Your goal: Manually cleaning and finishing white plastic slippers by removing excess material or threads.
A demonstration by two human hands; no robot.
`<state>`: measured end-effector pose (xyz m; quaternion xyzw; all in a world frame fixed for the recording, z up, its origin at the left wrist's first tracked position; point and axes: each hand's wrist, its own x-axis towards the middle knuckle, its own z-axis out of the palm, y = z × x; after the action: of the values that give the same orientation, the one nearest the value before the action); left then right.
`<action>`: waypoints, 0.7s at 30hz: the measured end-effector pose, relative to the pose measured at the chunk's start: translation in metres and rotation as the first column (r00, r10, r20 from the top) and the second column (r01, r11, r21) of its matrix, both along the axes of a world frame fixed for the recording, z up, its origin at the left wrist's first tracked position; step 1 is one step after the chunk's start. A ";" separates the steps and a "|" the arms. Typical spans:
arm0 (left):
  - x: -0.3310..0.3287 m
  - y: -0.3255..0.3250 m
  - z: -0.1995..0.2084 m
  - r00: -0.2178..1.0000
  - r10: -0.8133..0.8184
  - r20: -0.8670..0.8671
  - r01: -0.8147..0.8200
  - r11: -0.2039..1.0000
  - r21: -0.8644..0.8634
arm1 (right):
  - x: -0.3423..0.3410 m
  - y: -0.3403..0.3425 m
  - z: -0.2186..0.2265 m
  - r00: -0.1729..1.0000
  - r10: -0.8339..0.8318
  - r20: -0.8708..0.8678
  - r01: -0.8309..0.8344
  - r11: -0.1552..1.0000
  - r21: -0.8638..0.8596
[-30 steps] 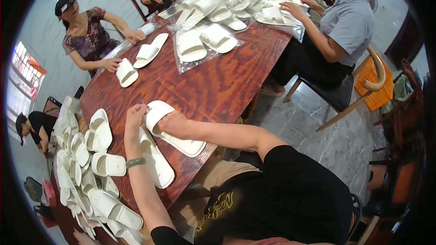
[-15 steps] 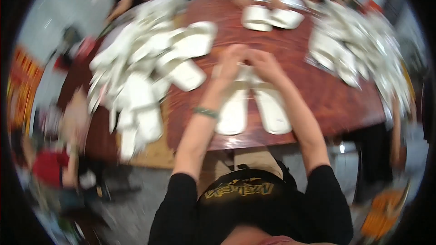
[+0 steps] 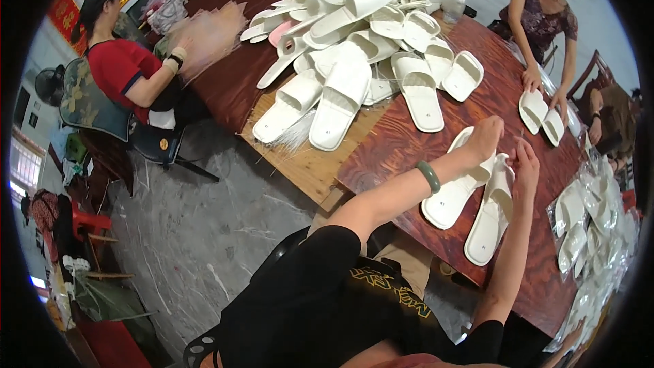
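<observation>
A pair of white slippers lies on the reddish-brown table in front of me, the left slipper (image 3: 444,206) and the right slipper (image 3: 485,240) side by side with toes pointing away. My left hand (image 3: 486,138), below a green bangle (image 3: 428,177), is closed with bent fingers above the left slipper's strap and hides part of it. Beside the right slipper's toe end, my right hand (image 3: 525,165) has its thumb and fingers pinched together. A small gap separates the two hands. Whatever lies between their fingertips is too small to make out.
Loose white slippers (image 3: 340,99) form a large heap left of me, by a bundle of thin clear strands (image 3: 289,133). Plastic-wrapped slippers (image 3: 586,232) line the right edge. Across the table, a co-worker's hands touch another pair (image 3: 541,117). A person in red handles clear plastic bags (image 3: 208,34).
The view has swung left, so the table and my hands appear farther right and tilted. My hands, together over the slippers' toes before, are now slightly apart. The slipper pair remains before me.
</observation>
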<state>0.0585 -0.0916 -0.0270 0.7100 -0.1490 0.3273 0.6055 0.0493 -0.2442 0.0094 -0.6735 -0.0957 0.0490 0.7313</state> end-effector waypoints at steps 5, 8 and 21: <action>0.044 0.022 -0.039 0.939 0.147 0.310 -0.214 0.957 0.197 | -0.002 0.037 -0.007 0.982 -0.005 0.186 0.016 0.998 -0.061; 0.013 0.003 0.003 0.883 -0.375 -0.281 0.250 0.885 -0.393 | -0.003 0.009 -0.011 0.974 -0.169 0.148 0.162 0.985 0.059; -0.002 0.011 0.013 0.713 -0.630 -0.307 0.422 0.736 -0.529 | -0.017 0.016 -0.012 0.930 -0.239 0.279 0.244 0.970 0.017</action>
<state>0.0562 -0.0808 -0.0139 0.5437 -0.1253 -0.0210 0.8296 0.0318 -0.2277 -0.0031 -0.6870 -0.1135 -0.1357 0.7048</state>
